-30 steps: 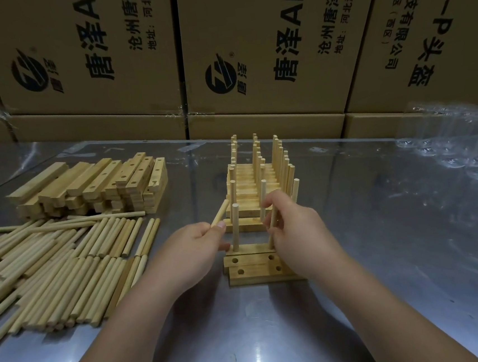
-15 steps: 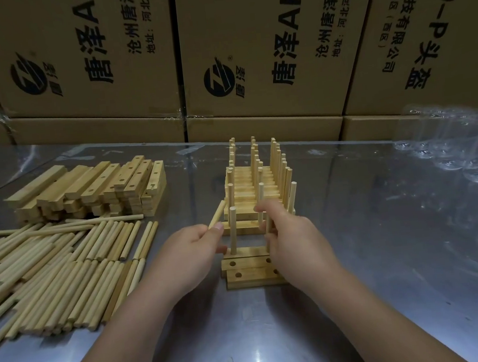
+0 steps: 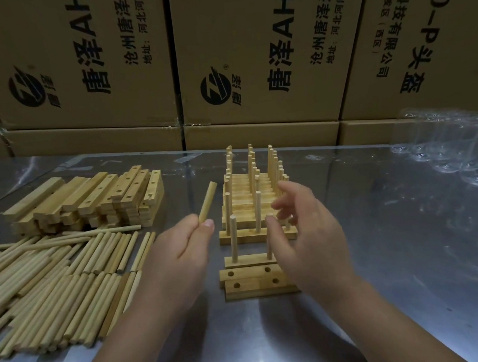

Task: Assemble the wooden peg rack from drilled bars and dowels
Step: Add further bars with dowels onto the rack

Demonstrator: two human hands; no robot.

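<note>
Head view, left hand [image 3: 177, 254]: pinches a dowel [image 3: 207, 201], tip raised, seemingly ready for a hole.
Right hand [image 3: 304, 233]: fingers spread, empty, beside the rack [image 3: 251, 260], where two pegs [image 3: 234, 236] stand.
Stock: loose dowels [image 3: 51, 280] and bars [image 3: 88, 201] lie left on the surface [image 3: 382, 225], likely for easy reach.

Right hand [image 3: 305, 241] hides end of front pegged bar [image 3: 249, 260]; dowel pile [image 3: 38, 287] cropped left.

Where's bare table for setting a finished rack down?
Widest bare table lies right of the racks, short of the clear plastic. A narrow lane runs between bar stack and racks. Left is crowded: dowel pile.
</note>
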